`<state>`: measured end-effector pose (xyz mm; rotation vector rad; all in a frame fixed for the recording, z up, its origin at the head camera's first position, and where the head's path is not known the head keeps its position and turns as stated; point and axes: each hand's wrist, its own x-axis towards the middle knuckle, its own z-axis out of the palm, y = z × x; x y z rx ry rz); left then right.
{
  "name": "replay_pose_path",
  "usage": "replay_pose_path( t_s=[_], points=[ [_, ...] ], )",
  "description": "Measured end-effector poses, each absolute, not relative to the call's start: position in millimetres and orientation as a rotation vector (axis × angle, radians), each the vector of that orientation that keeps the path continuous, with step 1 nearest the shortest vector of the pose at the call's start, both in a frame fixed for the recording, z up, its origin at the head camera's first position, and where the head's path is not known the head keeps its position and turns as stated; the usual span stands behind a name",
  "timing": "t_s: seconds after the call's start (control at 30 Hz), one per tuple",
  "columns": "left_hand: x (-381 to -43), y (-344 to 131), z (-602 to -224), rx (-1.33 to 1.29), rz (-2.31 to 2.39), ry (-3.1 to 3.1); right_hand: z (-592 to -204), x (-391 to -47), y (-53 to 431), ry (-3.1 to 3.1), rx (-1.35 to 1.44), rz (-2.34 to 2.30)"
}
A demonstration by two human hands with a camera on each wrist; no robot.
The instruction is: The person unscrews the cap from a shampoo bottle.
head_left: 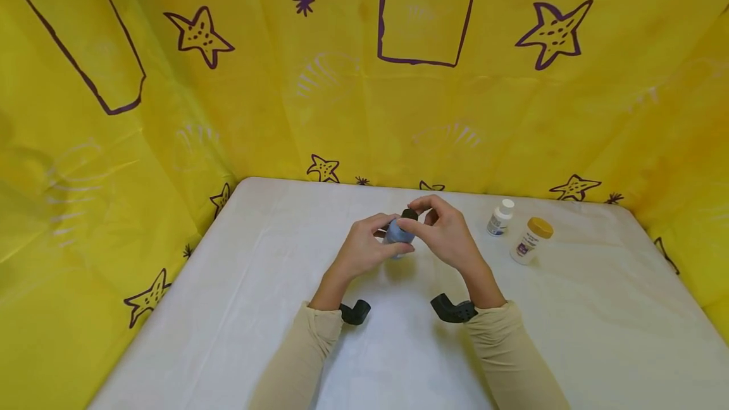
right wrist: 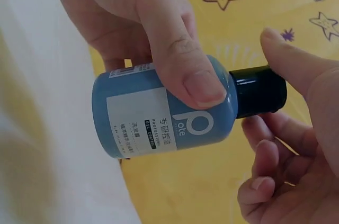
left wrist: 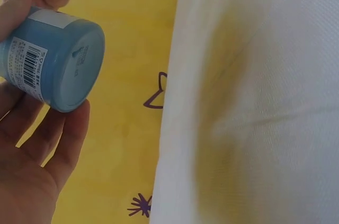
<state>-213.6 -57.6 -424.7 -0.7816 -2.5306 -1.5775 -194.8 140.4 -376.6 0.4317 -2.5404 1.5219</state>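
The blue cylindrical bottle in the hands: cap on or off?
On: the right-wrist view shows the glossy black cap seated on the bottle; how tightly, I cannot tell.

Bottles, three: one blue bottle (head_left: 401,233); to its right, one smaller white bottle (head_left: 497,225) and one larger white bottle (head_left: 523,249). Caps, three: one black cap (head_left: 409,214) on the blue bottle; to its right, one white cap (head_left: 507,206) and one yellow cap (head_left: 540,227). Hands, two: left hand (head_left: 364,244) and right hand (head_left: 444,229), both at the blue bottle. Sleeves (head_left: 302,353), two, nearer the viewer than it. Table (head_left: 273,239), one, beneath it.
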Motion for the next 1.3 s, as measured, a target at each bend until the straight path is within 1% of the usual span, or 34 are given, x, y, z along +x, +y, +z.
replay_pose_path(
  t_s=[0.17,0.33,0.6,0.9,1.07,1.3],
  points=[
    [-213.6,-58.4,-424.5,-0.800,-1.539,-2.533,-377.5,-194.5,138.2,-2.565,0.422,1.500],
    [-213.6,-59.0,-424.8,-0.764,-1.533,-2.573,-376.8,-194.8,138.4,-2.609,0.426,1.473],
    [-213.2,-58.9,-425.8,-0.633,-1.536,-2.676,-373.7,-194.9,143.1,-2.693,0.595,1.362],
    [-213.3,-59.2,-426.2,-0.613,-1.537,-2.692,-374.5,-195.9,147.1,-2.697,0.697,1.403],
    [-213.5,-59.7,-427.6,-0.614,-1.540,-2.696,-375.6,-197.0,149.2,-2.708,0.661,1.439],
    [-212.9,-58.5,-428.6,-0.620,-1.568,-2.702,-377.7,-197.0,145.4,-2.693,0.498,1.388]
  ],
)
